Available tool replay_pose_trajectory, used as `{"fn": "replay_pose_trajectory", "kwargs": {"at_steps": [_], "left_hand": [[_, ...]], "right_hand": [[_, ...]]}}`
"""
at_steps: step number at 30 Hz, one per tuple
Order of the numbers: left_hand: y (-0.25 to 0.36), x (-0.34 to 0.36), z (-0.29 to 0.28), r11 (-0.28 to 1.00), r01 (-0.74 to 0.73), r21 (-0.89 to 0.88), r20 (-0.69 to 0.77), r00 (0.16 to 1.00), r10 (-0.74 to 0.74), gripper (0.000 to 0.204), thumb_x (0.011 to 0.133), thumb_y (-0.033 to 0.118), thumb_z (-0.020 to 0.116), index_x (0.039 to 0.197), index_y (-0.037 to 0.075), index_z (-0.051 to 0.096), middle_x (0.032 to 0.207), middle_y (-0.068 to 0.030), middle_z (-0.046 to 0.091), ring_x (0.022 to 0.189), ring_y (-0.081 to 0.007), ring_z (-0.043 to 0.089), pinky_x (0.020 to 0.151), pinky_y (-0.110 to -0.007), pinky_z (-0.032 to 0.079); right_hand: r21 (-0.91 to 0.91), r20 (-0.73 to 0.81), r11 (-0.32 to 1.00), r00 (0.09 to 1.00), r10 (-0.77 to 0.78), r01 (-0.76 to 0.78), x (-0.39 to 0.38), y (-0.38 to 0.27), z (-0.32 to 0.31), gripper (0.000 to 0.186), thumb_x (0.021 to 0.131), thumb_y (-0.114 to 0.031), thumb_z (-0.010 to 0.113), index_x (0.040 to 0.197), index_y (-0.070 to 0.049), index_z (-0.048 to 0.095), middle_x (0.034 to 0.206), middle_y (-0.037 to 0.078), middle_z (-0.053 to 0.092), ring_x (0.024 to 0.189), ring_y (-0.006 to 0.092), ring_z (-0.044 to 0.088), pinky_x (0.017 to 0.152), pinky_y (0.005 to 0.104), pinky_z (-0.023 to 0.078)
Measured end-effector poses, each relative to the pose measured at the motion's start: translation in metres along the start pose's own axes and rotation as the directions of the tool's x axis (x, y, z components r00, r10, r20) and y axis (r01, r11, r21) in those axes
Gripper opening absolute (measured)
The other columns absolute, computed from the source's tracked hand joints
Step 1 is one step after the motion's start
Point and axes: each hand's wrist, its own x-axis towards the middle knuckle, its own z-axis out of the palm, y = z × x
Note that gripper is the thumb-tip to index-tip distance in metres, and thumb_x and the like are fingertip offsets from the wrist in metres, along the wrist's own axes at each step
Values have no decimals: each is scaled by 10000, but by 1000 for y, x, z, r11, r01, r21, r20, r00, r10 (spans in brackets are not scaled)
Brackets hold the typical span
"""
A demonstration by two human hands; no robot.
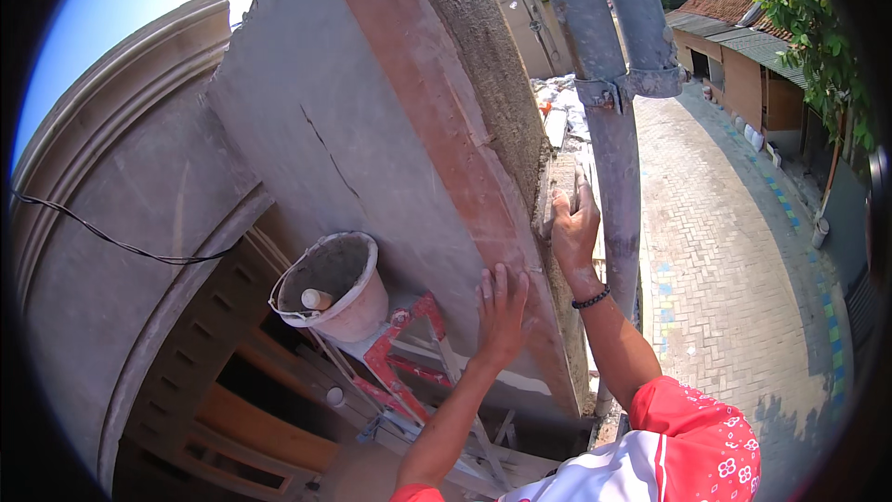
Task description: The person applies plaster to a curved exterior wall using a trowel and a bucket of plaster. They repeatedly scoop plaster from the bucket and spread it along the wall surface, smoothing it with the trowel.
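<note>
My left hand (502, 316) lies flat with fingers stretched against a long reddish-brown plank (437, 130). The plank runs at a slant along the edge of the grey plastered wall (307, 84). At the narrow, rough mortar face (483, 46) beside the plank, my right hand (578, 232) is closed around a small mortar-caked board (559, 177). Its thumb points up along the board, and the other fingers are mostly hidden. A dark beaded bracelet circles my right wrist. To the left of my left hand, a mortar-stained bucket (358, 302) holds grey mix and a light-coloured round handle end.
The bucket stands atop a red-and-silver stepladder (409, 353). Grey metal pipes with a clamp (604, 93) rise close to my right arm. A black cable (111, 234) hangs across the left. A paved lane (715, 251) lies far below on the right.
</note>
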Motion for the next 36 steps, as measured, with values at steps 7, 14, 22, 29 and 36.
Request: {"fn": "replay_pose_trajectory", "kwargs": {"at_steps": [7,14,22,29,36], "left_hand": [[-4,1,17,1000,13,-22,-23,1000,-13,892,750,192,785,1476,84,277,1540,-304,61,1401,-553,77,1107,-637,171],[-3,1,12,1000,14,-7,-9,1000,-14,907,729,169,798,1475,105,286,1538,-309,80,1406,-549,78,1104,-631,180],[-6,-2,13,999,44,-10,24,999,-43,845,773,193,742,1486,122,293,1559,-271,75,1419,-522,70,1127,-613,137],[-2,3,12,1000,14,-6,16,1000,-14,848,771,193,746,1481,109,289,1552,-285,74,1411,-536,74,1113,-630,157],[-12,-4,17,995,-23,102,-46,999,28,860,766,172,742,1481,70,276,1540,-309,73,1404,-547,72,1107,-637,165]], "right_hand": [[9,-103,998,993,-53,54,64,-54,37,503,871,-180,586,1250,137,492,1086,334,617,1065,435,605,901,424,467],[142,-192,963,961,-200,229,117,-116,60,520,866,-159,568,1277,150,492,1249,317,565,1215,375,543,1028,367,403],[179,-90,941,958,-273,286,67,-117,36,443,860,-165,576,1221,92,551,917,269,649,841,325,672,742,385,507],[157,142,948,943,-300,278,-27,-25,-21,524,901,-86,555,1388,52,422,1054,195,633,963,216,614,865,332,480],[85,-27,882,886,-462,463,36,-111,-7,442,904,-118,572,1293,73,488,1044,269,634,959,384,640,835,399,492]]}}
